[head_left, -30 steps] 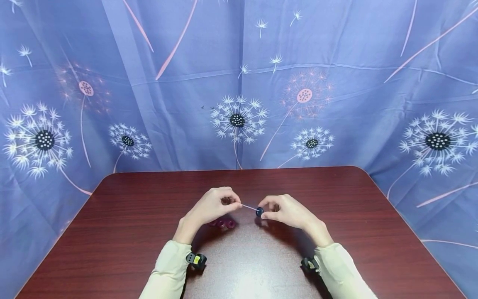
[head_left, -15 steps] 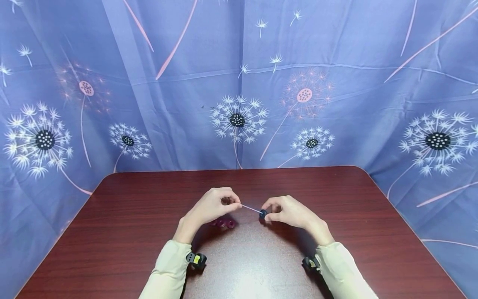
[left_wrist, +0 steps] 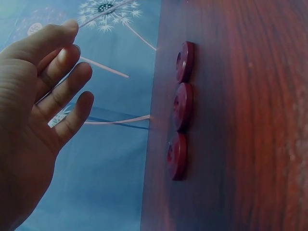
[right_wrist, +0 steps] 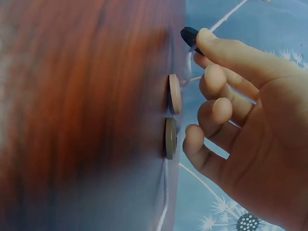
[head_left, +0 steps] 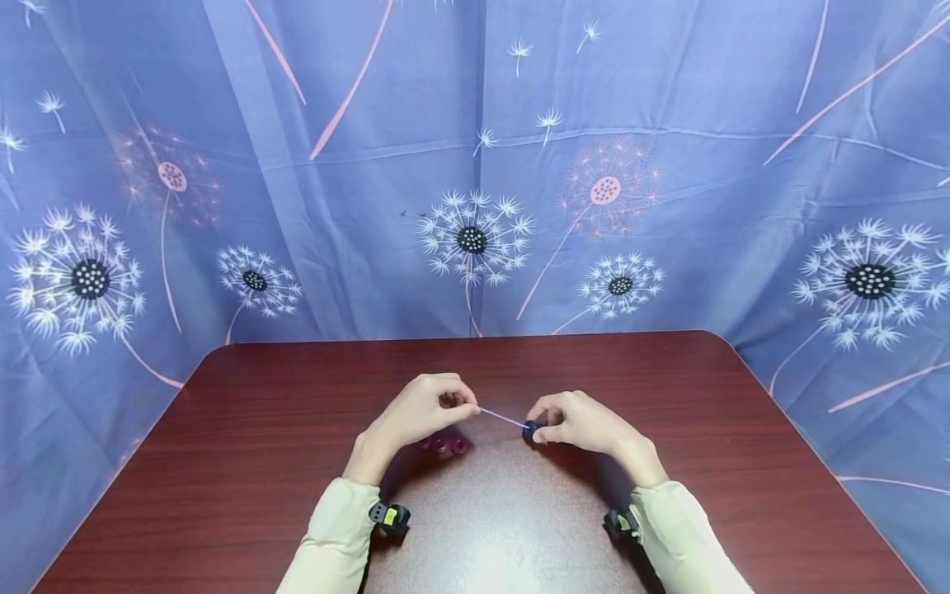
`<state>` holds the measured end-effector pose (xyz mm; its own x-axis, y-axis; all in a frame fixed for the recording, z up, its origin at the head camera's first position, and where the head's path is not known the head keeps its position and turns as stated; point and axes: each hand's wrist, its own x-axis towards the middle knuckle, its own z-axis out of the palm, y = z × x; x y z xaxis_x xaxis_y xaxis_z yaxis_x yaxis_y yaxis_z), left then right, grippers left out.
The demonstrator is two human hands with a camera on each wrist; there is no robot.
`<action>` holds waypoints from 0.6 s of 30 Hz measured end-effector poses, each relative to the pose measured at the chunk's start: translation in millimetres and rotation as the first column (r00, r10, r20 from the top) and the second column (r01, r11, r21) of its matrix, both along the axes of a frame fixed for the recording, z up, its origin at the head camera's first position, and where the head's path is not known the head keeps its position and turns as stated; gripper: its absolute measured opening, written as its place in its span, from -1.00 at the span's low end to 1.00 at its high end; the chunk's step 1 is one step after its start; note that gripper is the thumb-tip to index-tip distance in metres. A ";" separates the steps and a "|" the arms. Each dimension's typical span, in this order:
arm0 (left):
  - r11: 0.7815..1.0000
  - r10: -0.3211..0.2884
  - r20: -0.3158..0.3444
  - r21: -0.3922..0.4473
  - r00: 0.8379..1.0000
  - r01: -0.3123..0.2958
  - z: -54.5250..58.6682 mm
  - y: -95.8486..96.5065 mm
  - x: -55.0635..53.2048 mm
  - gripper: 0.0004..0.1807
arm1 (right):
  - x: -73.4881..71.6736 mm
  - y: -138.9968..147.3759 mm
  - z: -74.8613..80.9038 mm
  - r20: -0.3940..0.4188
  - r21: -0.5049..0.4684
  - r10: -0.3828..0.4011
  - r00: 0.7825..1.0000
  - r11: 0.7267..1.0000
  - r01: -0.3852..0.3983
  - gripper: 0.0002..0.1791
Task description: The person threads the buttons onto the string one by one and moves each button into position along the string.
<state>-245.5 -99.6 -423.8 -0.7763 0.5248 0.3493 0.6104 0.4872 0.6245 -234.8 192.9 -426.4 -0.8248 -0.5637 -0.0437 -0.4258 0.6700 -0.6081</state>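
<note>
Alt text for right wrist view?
Right hand pinching a black disc, with a pale string extending from it. A pinkish disc and an olive disc lie on a reddish-brown table; blue dandelion-print cloth behind.

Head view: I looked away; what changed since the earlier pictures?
The right hand moved slightly right and down the picture, carrying the dark round button; more of the thin pale string shows between the hands. Nothing was let go. The left hand and three dark-red round buttons stayed put.

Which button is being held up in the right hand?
The near-black button, pinched by the right hand; the pinkish button, olive button and three red buttons lie on the table.
</note>
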 end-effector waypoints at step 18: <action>1.000 -0.005 0.001 -0.016 1.000 0.005 0.2 0.8 0.7 -0.94 | -0.9 8.8 2.2 0.042 0.039 -0.054 0.998 0.998 0.052 -0.80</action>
